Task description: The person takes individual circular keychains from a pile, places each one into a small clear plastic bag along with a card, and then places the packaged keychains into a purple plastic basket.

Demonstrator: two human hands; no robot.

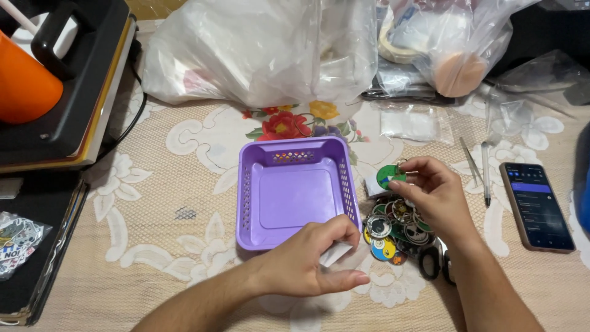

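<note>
So right hand (430, 187) pinches a green keychain (389, 175) above the pile (393, 230), left hand (313, 261) grips white paper (335, 253) beside the purple basket (295, 190).

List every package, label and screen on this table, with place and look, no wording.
Phone: right edge, flat, dark lit screen.
Big bag: top centre, white translucent plastic.
Small pouch: behind the keychains, clear.
Sticker pack: left edge, clear, black-and-white prints.

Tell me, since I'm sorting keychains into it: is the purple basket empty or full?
Empty: the purple basket shows a bare floor, with the keychains piled on the table beside it.
</note>
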